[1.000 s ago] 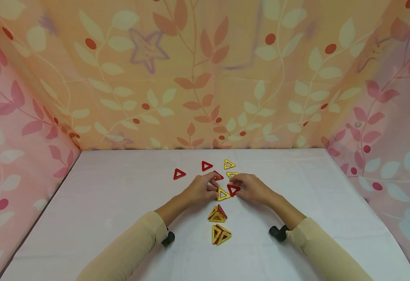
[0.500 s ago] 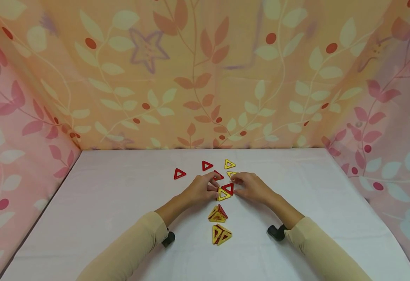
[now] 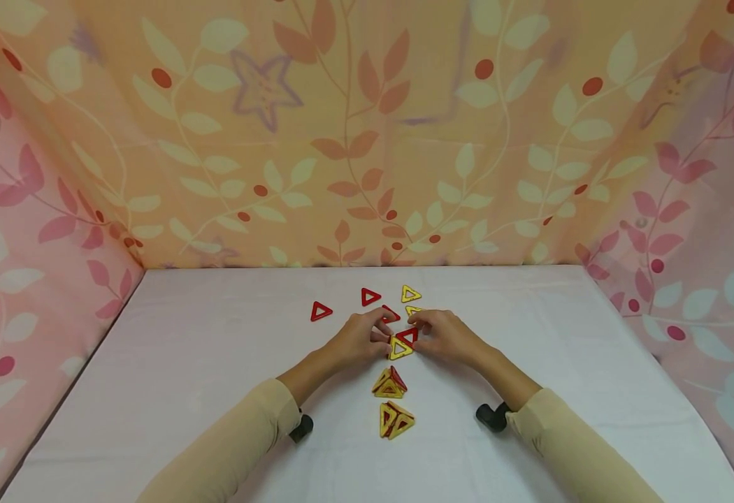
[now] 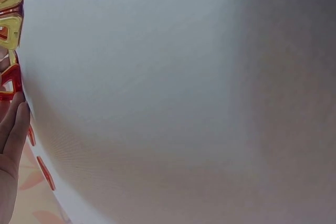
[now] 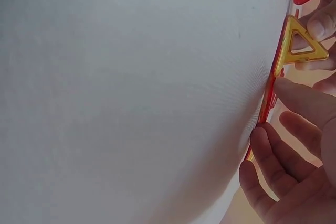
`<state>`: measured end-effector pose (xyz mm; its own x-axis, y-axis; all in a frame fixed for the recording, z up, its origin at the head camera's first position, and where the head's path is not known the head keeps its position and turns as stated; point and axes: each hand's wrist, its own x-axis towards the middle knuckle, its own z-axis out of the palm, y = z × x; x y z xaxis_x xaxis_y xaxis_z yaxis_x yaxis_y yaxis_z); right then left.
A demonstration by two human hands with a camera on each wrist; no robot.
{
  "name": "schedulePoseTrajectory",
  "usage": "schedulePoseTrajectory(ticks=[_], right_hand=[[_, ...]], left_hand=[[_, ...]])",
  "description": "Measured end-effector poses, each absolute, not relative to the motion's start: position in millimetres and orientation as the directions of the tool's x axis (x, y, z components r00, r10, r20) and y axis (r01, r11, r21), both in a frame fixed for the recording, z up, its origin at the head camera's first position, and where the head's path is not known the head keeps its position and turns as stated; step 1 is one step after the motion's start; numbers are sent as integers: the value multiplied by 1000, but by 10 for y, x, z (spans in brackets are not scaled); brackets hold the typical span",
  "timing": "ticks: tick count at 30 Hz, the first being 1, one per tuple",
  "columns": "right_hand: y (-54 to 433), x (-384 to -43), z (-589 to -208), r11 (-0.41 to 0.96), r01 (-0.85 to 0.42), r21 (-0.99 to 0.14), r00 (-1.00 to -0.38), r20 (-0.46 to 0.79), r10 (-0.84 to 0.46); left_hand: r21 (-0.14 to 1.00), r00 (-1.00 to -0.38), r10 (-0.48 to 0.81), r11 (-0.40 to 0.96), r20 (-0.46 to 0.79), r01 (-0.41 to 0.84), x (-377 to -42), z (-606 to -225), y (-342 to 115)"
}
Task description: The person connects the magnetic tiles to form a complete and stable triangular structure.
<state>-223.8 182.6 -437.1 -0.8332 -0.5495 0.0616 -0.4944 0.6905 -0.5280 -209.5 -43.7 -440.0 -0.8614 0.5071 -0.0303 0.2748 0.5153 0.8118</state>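
Observation:
In the head view my left hand [image 3: 362, 339] grips a small upright group of magnetic triangle tiles at its left side. A red triangle tile [image 4: 17, 80] in that group stands against its fingers. The group's yellow triangle tile [image 5: 315, 56] stands tilted, with the left thumb behind it. My right hand [image 3: 450, 337] pinches the edge of another red triangle tile [image 5: 266, 95], which lies flat on the table beside the group, right against the yellow one. Nearer the body sit two finished-looking pyramids of yellow and red tiles, one pyramid [image 3: 389, 393] behind the other pyramid [image 3: 384, 419].
Loose tiles lie flat beyond the hands: a red tile [image 3: 314, 314] at left, a red tile [image 3: 364, 297] behind, a yellow tile [image 3: 405, 295] and another partly covered by the right fingers. A patterned curtain [image 3: 367, 209] hangs behind the white table [image 3: 216, 335].
The right hand's red tile has moved left and turned, so it now meets the yellow tile. The right hand drew back slightly, then closed in on the tile again. The left hand has stayed put.

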Motion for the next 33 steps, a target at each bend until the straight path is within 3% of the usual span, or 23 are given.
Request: schedulePoseTrajectory(ticks=[33], right_hand=[[1812,-2235,-4367,654,-548,-521,-813,149,-563]], left_hand=[[810,-864,501,526,-51,257,-2091,-4384,-442]])
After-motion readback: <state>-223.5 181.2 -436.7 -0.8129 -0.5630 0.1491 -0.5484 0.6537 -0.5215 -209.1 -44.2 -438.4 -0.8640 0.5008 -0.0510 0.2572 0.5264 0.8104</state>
